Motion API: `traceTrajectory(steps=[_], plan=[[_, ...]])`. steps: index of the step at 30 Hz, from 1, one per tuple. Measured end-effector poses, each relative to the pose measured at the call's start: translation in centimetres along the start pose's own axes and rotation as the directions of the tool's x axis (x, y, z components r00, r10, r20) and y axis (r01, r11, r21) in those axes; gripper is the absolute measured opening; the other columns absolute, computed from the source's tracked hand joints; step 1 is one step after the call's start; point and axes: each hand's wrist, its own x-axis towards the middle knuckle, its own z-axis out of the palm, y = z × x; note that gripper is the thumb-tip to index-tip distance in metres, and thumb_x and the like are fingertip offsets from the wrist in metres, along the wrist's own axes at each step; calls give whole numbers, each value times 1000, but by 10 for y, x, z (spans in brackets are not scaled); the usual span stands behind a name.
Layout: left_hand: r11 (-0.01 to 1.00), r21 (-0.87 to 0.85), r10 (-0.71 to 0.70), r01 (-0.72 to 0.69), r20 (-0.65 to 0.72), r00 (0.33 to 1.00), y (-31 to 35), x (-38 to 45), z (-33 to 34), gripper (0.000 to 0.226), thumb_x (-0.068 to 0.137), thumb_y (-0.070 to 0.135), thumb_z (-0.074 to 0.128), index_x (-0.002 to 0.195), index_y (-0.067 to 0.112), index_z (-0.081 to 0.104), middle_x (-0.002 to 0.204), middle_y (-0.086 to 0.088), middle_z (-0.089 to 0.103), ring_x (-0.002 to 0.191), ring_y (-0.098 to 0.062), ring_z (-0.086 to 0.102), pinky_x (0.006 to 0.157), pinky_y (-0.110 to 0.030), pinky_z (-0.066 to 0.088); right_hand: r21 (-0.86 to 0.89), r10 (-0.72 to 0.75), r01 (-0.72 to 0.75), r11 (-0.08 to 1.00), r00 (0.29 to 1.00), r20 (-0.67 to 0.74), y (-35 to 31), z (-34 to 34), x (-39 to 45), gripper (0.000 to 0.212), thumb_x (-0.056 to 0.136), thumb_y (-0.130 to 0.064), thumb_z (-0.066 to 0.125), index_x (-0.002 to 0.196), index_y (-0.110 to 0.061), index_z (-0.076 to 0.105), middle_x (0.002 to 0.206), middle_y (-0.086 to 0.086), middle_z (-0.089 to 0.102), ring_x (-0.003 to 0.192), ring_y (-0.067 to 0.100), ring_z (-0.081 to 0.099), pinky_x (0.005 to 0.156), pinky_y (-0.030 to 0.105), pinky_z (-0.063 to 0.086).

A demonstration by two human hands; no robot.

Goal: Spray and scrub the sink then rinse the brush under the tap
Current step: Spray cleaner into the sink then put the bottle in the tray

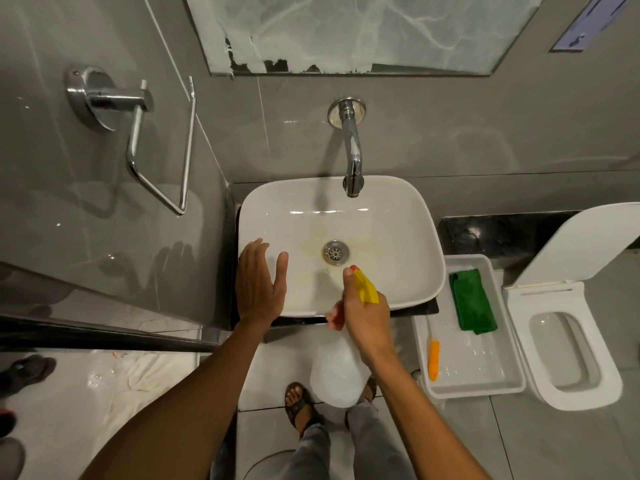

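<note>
A white rectangular sink (398, 216) sits below a chrome tap (352, 157), with a metal drain (336, 252) in its stained bottom. My right hand (367, 317) grips a white spray bottle (337, 372) by its yellow trigger head (366, 287), nozzle aimed into the basin over the front rim. My left hand (258, 284) hovers flat and open over the sink's left front edge, holding nothing. An orange-handled brush (433, 358) lies in a white tray (509, 379) to the right of the sink.
A folded green cloth (472, 301) lies in the same tray. A white toilet (568, 344) with raised lid stands at the far right. A chrome towel holder (138, 133) juts from the left wall. My sandalled feet (299, 403) stand on the tiled floor below.
</note>
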Motion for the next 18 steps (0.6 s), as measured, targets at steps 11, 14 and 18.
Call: traceTrajectory(steps=[11,14,18], plan=[[1000,7,-19,19,7,1000,0,-1,-2,76,108,72,27,143,13,59,154,-10,60,142,-32,58,117,-51,52,-3,-52,53,999,982,-181,12,-54,17,55,102,-71,45,75,-32,73,83,-3,85,90,13,80,94,37,56],[1000,9,-6,6,-5,1000,1,0,-2,75,109,70,29,142,11,60,151,-12,63,140,-33,59,116,-51,53,35,-44,59,998,942,-332,20,-69,20,48,103,-60,54,75,-26,75,64,6,76,70,19,75,86,44,63],[1000,1,3,-3,-7,1000,2,0,-3,74,109,69,31,141,10,61,148,-13,64,137,-33,61,115,-50,53,30,-40,52,998,945,-323,34,-87,19,60,100,-66,55,102,-9,75,73,4,82,69,8,78,76,29,60]])
